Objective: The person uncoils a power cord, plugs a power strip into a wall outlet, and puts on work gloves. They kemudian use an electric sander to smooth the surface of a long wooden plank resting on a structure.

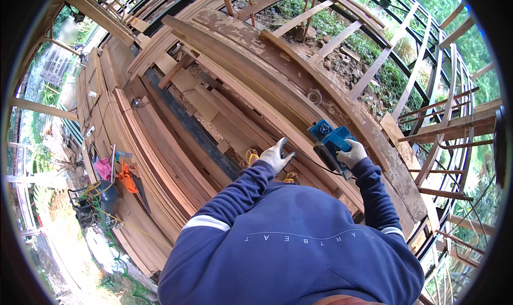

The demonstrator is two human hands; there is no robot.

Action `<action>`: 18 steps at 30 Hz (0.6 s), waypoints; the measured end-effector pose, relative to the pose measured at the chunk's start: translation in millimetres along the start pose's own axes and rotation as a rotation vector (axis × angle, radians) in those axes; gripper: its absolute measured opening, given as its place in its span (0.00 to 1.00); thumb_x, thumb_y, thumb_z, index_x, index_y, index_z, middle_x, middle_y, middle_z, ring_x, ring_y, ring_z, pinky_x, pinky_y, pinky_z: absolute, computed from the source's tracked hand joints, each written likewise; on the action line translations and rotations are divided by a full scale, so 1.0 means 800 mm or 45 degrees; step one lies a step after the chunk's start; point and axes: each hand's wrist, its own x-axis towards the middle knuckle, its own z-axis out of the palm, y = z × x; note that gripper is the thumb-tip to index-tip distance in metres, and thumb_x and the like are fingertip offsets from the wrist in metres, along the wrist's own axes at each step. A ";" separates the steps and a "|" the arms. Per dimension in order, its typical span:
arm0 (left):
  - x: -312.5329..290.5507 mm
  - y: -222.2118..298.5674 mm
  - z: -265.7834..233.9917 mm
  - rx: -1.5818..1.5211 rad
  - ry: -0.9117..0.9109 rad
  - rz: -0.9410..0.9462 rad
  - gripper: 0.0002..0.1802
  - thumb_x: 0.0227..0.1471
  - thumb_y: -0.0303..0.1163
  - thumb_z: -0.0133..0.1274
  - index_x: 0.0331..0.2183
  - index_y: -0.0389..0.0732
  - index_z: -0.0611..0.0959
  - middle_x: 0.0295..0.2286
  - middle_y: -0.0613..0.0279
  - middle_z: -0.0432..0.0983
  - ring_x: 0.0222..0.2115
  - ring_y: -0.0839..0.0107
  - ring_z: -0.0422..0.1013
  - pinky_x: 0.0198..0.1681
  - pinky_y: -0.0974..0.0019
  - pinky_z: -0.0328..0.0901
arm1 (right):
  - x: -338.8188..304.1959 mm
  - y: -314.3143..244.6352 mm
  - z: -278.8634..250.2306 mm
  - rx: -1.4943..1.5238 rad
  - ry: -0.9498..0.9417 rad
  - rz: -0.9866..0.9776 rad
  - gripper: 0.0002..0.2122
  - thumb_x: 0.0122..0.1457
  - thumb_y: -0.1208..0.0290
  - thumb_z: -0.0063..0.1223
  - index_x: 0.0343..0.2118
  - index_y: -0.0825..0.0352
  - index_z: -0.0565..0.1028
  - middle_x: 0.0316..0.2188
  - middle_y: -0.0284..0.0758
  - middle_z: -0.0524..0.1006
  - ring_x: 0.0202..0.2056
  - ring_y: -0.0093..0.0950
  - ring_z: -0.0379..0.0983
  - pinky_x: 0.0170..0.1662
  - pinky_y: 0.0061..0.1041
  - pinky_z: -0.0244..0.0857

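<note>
My right hand (352,154), in a pale work glove, is closed round the handle of a blue electric planer (335,139). The planer rests on a long wooden board (251,94) that has lengthwise grooves. My left hand (276,154), gloved too, is held out left of the planer with thumb and forefinger apart. A black power cord (314,162) runs from the planer toward that hand; whether the hand touches it, I cannot tell. Under the left hand lie reddish planks (243,120).
Long planks (160,161) are stacked on the left, with an orange cloth (127,178), a pink cloth (103,169) and a dark machine with hoses (88,203) beyond. A round metal piece (315,96) lies on a weathered beam (342,104). Sandalled feet show below. Metal framing (406,80) stands right.
</note>
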 end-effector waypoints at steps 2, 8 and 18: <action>-0.023 -0.045 -0.006 0.048 -0.073 -0.179 0.42 0.57 0.55 0.61 0.65 0.44 0.69 0.46 0.50 0.83 0.46 0.55 0.80 0.53 0.56 0.72 | 0.025 0.004 -0.002 0.040 -0.037 0.052 0.17 0.52 0.71 0.64 0.45 0.72 0.81 0.26 0.32 0.81 0.24 0.21 0.76 0.29 0.25 0.73; -0.099 -0.141 -0.003 -0.016 0.048 -0.524 0.34 0.57 0.53 0.61 0.59 0.46 0.76 0.49 0.46 0.81 0.51 0.48 0.77 0.55 0.52 0.70 | 0.081 0.002 0.000 0.137 -0.112 0.049 0.15 0.52 0.75 0.62 0.44 0.70 0.80 0.24 0.31 0.78 0.20 0.21 0.74 0.25 0.25 0.69; -0.101 -0.152 -0.008 -0.163 0.107 -0.569 0.28 0.58 0.48 0.61 0.53 0.41 0.81 0.48 0.49 0.82 0.51 0.52 0.78 0.55 0.57 0.71 | 0.139 -0.037 0.016 0.163 -0.178 0.027 0.12 0.53 0.74 0.62 0.42 0.68 0.79 0.23 0.31 0.78 0.20 0.21 0.73 0.23 0.23 0.67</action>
